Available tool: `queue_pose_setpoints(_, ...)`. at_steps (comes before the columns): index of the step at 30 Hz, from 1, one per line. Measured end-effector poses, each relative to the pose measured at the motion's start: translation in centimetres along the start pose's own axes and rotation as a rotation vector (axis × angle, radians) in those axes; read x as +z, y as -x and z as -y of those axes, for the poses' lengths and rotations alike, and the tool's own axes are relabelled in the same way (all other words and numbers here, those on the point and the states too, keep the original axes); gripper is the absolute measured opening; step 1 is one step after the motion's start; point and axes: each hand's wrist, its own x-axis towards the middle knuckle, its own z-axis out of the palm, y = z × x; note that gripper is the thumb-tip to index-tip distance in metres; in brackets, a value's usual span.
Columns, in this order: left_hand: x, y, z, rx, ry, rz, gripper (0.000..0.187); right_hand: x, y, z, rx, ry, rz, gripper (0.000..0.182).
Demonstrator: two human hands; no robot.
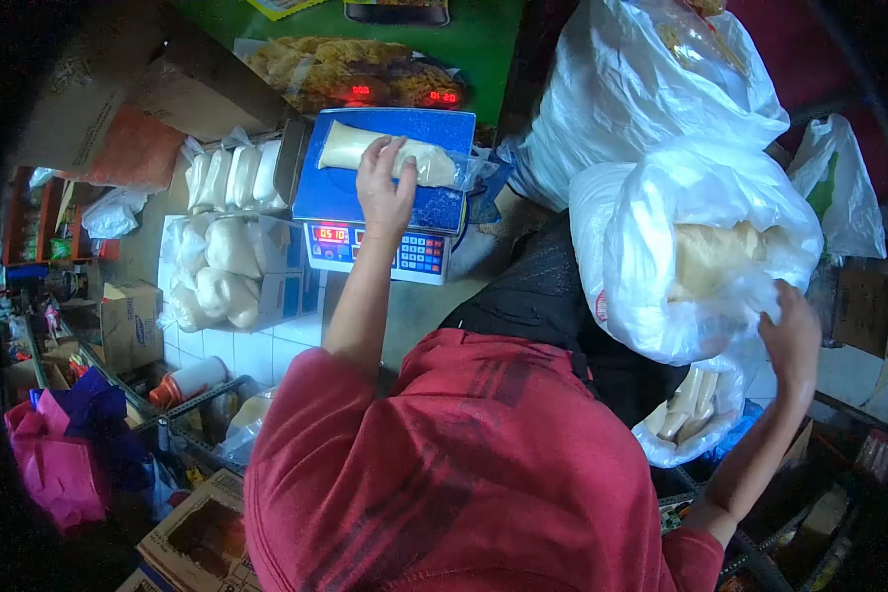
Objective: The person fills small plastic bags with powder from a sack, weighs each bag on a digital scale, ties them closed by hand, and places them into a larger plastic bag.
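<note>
My left hand (385, 185) rests on a long clear bag of pale powder (350, 148), which lies across the blue plate of a digital scale (316, 202). The scale's red display shows figures that look like 0.510. At the right, my right hand (789, 335) is at the rim of a large white plastic sack (612, 227), its fingers bent around thin clear plastic. Pale powder (715, 259) fills the sack's opening. The loose end of the bag on the scale points right.
Filled bags stand in a box (237, 176) left of the scale, with rounder bags (229, 247) below them. Another big white sack (641, 89) is behind the open one. A smaller sack (725, 419) holds long filled bags. Crates and cartons (131, 326) are lower left.
</note>
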Motion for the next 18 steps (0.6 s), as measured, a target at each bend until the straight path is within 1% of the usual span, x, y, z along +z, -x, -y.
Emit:
queue_pose_setpoints(1,0.0,0.1,0.1,-0.006,0.002,0.001,0.03,-1.0,0.5,-0.1,0.07,-0.193,-0.089,0.056)
queue_pose_setpoints(2,0.1,0.1,0.0,0.019,-0.044,0.019,0.03,-2.6,1.2,1.2,0.089,-0.277,-0.071,0.06)
queue_pose_setpoints(3,0.3,0.1,0.1,0.048,-0.088,0.038,0.03,-3.0,1.5,3.0,0.095,-0.274,-0.068,0.06)
queue_pose_setpoints(5,1.0,-0.3,1.1,0.022,-0.026,0.035,0.027,-3.5,1.6,7.5,-0.022,-0.655,-0.2,0.057)
queue_pose_setpoints(7,1.2,-0.9,2.3,0.032,-0.021,0.065,0.024,-2.2,1.0,13.6,-0.138,-0.81,-0.161,0.056)
queue_pose_setpoints(9,0.9,-1.7,3.1,0.048,-0.038,0.08,0.025,-0.3,-0.2,19.5,-0.205,-0.77,-0.048,0.051)
queue_pose_setpoints(11,0.6,-2.1,4.1,0.068,-0.056,0.094,0.026,3.3,-2.2,23.7,-0.32,-0.781,-0.103,0.045)
queue_pose_setpoints(13,0.5,-2.2,5.2,0.028,-0.03,0.124,0.027,7.0,-4.6,26.3,-0.251,-0.715,0.0,0.041)
queue_pose_setpoints(16,1.1,-1.5,7.0,0.028,-0.092,0.116,0.024,9.5,-7.1,28.9,-0.206,-0.636,0.06,0.04)
queue_pose_setpoints(18,1.2,-1.4,7.2,0.037,-0.138,0.138,0.024,10.5,-8.8,30.1,-0.233,-0.596,0.054,0.041)
